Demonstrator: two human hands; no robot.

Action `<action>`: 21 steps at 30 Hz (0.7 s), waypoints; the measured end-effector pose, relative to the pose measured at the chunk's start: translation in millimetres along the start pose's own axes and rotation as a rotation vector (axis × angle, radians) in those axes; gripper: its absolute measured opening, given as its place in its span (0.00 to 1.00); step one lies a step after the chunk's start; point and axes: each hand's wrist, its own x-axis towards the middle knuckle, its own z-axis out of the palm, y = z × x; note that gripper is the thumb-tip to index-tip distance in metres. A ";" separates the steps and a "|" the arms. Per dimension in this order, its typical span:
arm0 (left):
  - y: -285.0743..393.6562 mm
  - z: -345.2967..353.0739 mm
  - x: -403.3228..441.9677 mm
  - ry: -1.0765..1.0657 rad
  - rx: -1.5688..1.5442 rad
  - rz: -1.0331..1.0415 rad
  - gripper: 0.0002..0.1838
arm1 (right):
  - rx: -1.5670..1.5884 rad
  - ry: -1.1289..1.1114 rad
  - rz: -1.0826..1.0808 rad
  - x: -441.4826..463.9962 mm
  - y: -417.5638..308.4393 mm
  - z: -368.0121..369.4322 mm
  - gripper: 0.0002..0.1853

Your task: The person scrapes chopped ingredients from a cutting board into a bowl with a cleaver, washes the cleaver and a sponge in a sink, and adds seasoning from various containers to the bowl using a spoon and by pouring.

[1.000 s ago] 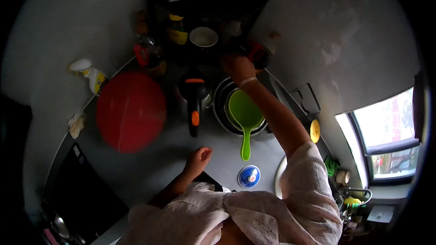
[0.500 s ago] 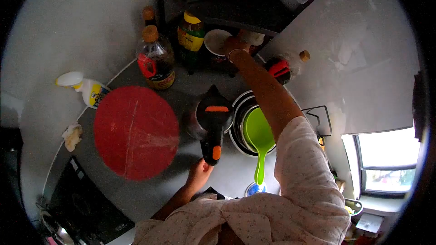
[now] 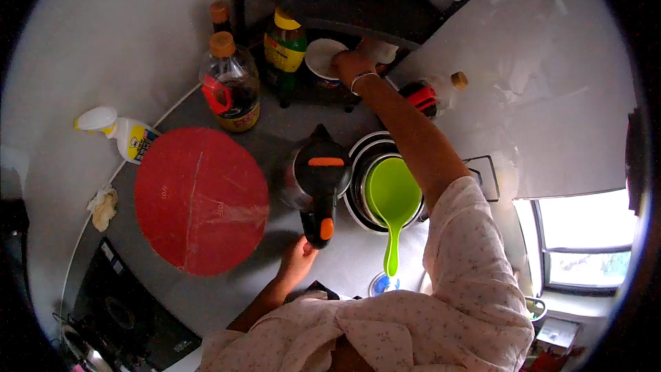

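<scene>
our right hand (image 3: 352, 67) seems to reach for the round white bowl (image 3: 321, 57) by the worktop's (image 3: 277, 132) back edge (fingers hidden, grip we cannot tell); any lift calls for firm hold. our left hand (image 3: 297, 260), fingers curled, sits beside the black-and-orange kettle (image 3: 321, 182).

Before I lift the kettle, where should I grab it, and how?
Probably best around the black handle, from your side: on this kettle it juts toward you, opposite the pointed spout, and your left hand is at its near end.

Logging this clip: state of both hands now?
Left hand: curled at the kettle's handle end; hold unclear.
Right hand: at the white bowl; fingers hidden, cannot tell.
</scene>
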 end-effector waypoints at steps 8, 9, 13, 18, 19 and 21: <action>-8.4 2.0 -3.1 -0.105 0.017 -0.051 0.11 | -0.172 0.326 -0.192 26.8 56.8 58.7 0.16; -13.1 5.2 -2.2 -0.070 -0.042 -0.026 0.11 | 0.068 0.231 0.047 19.1 48.7 41.3 0.19; -28.4 11.9 0.1 -0.051 -0.076 -0.012 0.11 | 0.262 0.175 0.184 -5.2 49.7 14.0 0.26; -9.6 9.3 -3.6 -0.125 -0.166 -0.030 0.11 | 0.409 0.318 0.231 -21.6 56.2 23.7 0.21; -8.5 9.1 -3.9 -0.142 -0.166 -0.032 0.11 | 0.426 0.446 0.209 -25.8 55.7 24.7 0.19; -8.6 9.0 -4.9 -0.149 -0.166 -0.043 0.11 | 0.431 0.446 0.210 -28.2 55.4 23.2 0.18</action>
